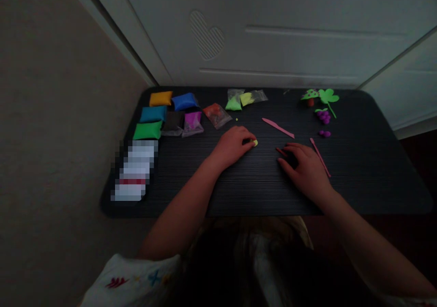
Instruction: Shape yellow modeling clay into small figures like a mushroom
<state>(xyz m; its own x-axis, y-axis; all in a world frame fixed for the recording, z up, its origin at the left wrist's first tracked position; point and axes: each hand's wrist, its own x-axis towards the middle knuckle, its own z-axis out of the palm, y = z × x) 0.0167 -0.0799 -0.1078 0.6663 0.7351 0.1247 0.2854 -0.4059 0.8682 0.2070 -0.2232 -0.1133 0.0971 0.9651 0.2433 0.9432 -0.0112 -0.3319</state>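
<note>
My left hand (235, 145) rests over the middle of the dark table (235, 188), its thumb and index finger closed on a small piece of yellow clay (255, 142). To its right, a thin red clay roll (282, 152) lies on the table. My right hand (303, 166) is at that roll, fingertips over its right end and thumb held apart below; whether they touch it is hard to tell. Beside the right hand lies a thin pink modelling tool (320, 157). A pink plastic knife (278, 128) lies farther back, between the hands.
Clay packets, including an orange-red one (216, 115) and a yellow one (251, 97), line the back left. Clay figures stand back right: a mushroom (310, 97), a green clover (328, 97), purple grapes (323, 115). A blurred-out object (135, 170) lies front left. A white panel (290, 56) borders the back edge.
</note>
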